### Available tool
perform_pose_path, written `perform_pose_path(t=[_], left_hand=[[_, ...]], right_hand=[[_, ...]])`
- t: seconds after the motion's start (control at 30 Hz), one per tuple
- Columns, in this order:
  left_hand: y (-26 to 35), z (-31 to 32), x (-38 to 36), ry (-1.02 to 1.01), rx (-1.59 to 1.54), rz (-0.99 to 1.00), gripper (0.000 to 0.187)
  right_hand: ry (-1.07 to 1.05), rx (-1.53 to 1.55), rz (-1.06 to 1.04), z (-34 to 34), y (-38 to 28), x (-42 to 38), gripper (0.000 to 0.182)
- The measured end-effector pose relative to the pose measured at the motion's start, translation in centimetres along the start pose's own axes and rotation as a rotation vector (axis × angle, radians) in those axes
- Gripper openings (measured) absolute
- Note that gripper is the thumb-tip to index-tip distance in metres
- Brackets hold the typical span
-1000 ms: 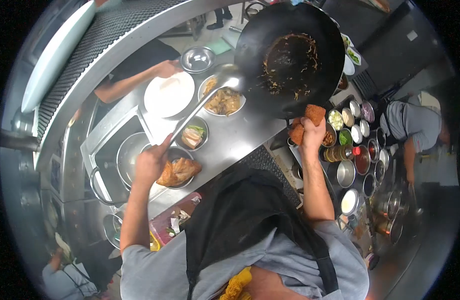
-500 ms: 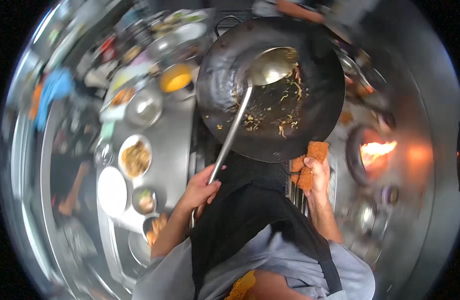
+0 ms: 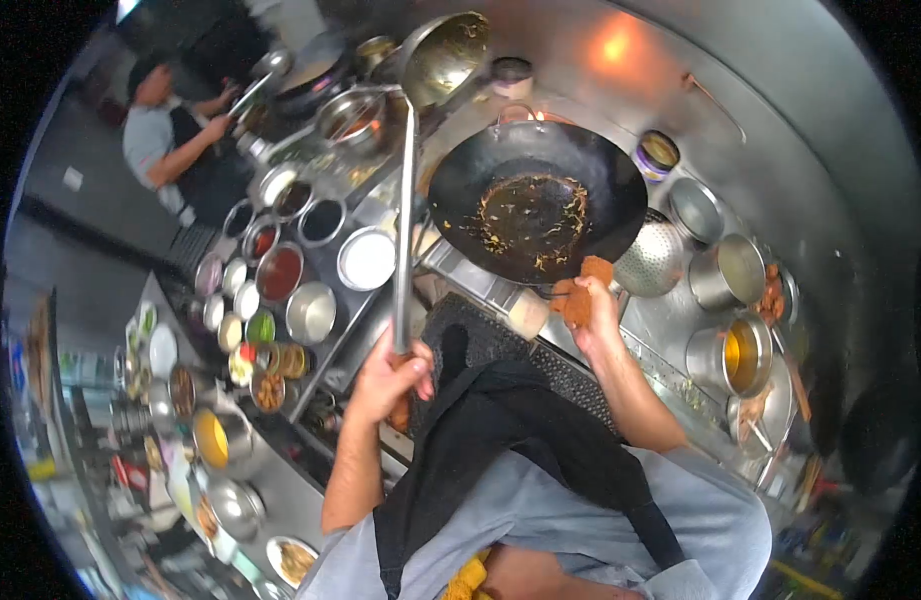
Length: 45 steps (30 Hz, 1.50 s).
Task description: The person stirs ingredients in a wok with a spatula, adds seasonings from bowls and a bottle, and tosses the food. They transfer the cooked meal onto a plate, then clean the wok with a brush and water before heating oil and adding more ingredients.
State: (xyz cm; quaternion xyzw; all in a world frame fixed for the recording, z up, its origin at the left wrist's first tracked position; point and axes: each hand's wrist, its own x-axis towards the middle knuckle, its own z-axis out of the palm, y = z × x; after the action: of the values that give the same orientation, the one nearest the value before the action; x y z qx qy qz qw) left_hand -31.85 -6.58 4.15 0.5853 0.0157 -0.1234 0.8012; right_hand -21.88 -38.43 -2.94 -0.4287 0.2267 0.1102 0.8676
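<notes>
Over the far middle of the steel tabletop (image 3: pixel 671 310), the black wok (image 3: pixel 537 213) sits tilted, its dark inside streaked with scraps of noodle. The right hand (image 3: pixel 593 310) grips its handle through an orange cloth (image 3: pixel 581 292), fingers closed around it. The left hand (image 3: pixel 389 378) is clenched on the long handle of a steel ladle (image 3: pixel 443 55), whose bowl is raised at the far side above small seasoning bowls (image 3: pixel 281 270). No writing can be read anywhere.
</notes>
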Motion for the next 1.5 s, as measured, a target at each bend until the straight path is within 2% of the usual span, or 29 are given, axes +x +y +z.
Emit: perform_pose_path(t=[0.07,0.1,0.2,0.3,0.33,0.4,0.47,0.5,0.57,0.6,0.67,0.7,0.77,0.8,0.83,0.87,0.9,0.93,1.0,1.03,1.1,1.13,1.2,1.23,1.3,1.33,1.4,1.47,1.5], left_hand=[[-2.9,-0.7,2.6,0.076,0.300,-0.101,0.064],[-4.8,-1.7,4.7,0.119,0.385,-0.080,0.063],[-3.2,-2.1,10.3,0.071,0.602,-0.099,0.061],[-2.5,-3.0,18.5,-0.132,0.817,0.121,0.066],[-2.1,-3.0,21.7,-0.192,1.026,0.385,0.068],[1.0,0.5,27.5,-0.236,1.143,0.159,0.065],[3.5,4.9,33.7,-0.351,1.199,0.077,0.062],[3.4,6.9,37.2,-0.410,1.261,0.189,0.061],[1.7,11.0,44.3,-0.518,1.386,0.400,0.058],[0.3,13.3,47.8,-0.572,1.449,0.501,0.057],[-3.1,18.0,54.2,-0.672,1.674,0.542,0.048],[-5.2,19.7,57.2,-0.707,1.666,0.557,0.048],[-8.7,22.7,61.2,-0.714,1.880,0.458,0.040],[-8.8,24.1,60.9,-0.738,1.873,0.472,0.040],[-8.5,25.7,60.3,-0.754,1.670,0.098,0.037],[-8.4,26.8,60.0,-0.749,1.446,-0.261,0.034],[-10.0,26.9,61.9,-0.795,1.395,-0.286,0.034],[-10.1,27.0,61.5,-0.809,1.405,-0.281,0.034],[-10.0,25.5,58.9,-0.624,1.914,0.722,0.035],[-9.2,26.1,58.5,-0.614,1.917,0.718,0.035],[-7.6,28.1,57.9,-0.748,1.794,0.099,0.044],[-7.7,28.3,57.2,-0.744,1.803,0.093,0.044],[-7.2,29.0,54.1,-0.569,1.877,0.428,0.049],[-7.1,29.4,51.2,-0.464,1.825,0.444,0.052],[-7.6,30.0,44.9,-0.434,1.713,0.407,0.055],[-8.2,30.5,42.8,-0.412,1.591,0.384,0.059],[-13.3,30.0,41.5,-0.474,1.158,0.301,0.063],[-20.9,30.6,43.2,-0.473,1.264,0.746,0.062],[-22.4,32.2,42.4,-0.518,1.307,0.761,0.055]], right_hand=[[0.084,0.045,-0.036,0.4,0.3,2.6,0.030],[0.127,0.056,-0.035,0.3,0.6,4.9,0.029],[0.233,0.127,-0.037,1.6,2.0,9.3,0.027],[0.281,0.234,-0.065,4.1,2.0,13.2,0.024],[0.256,0.280,-0.049,3.4,3.6,16.2,0.023],[0.243,0.354,-0.087,6.6,2.3,16.6,0.022],[0.242,0.322,-0.162,6.2,5.5,21.3,0.023],[0.265,0.340,-0.181,6.2,5.2,21.6,0.023],[0.134,0.314,-0.100,6.2,4.3,21.1,0.035],[0.162,0.335,-0.119,5.6,4.0,20.3,0.035],[0.147,-0.039,-0.068,3.7,3.4,17.6,0.051],[0.214,-0.063,-0.154,3.2,3.6,15.9,0.061],[0.294,-0.021,-0.200,0.0,5.0,11.7,0.065],[0.367,0.018,-0.158,-1.4,5.3,8.4,0.071],[0.357,0.144,-0.172,-3.3,6.0,5.0,0.075],[0.584,0.059,-0.195,-2.8,4.9,0.3,0.074],[0.720,0.081,-0.230,-6.4,8.5,-1.7,0.064],[0.735,0.222,-0.256,-5.0,6.2,-6.5,0.055],[0.873,0.377,-0.305,-8.0,8.9,-11.6,0.050],[0.870,0.413,-0.305,-10.4,11.1,-13.5,0.049],[0.932,0.367,-0.339,-14.0,13.7,-16.0,0.047],[0.925,0.309,-0.355,-15.6,14.9,-16.9,0.047],[0.926,0.280,-0.340,-17.7,15.4,-18.4,0.047],[0.930,0.248,-0.331,-19.0,15.4,-18.9,0.046],[0.914,0.258,-0.323,-20.7,14.8,-20.1,0.045],[0.909,0.269,-0.328,-21.5,14.5,-20.6,0.044],[0.929,0.279,-0.333,-23.4,15.4,-21.1,0.044],[0.959,0.280,-0.345,-24.5,15.7,-22.3,0.043],[0.970,0.315,-0.363,-24.3,15.4,-22.9,0.043]])
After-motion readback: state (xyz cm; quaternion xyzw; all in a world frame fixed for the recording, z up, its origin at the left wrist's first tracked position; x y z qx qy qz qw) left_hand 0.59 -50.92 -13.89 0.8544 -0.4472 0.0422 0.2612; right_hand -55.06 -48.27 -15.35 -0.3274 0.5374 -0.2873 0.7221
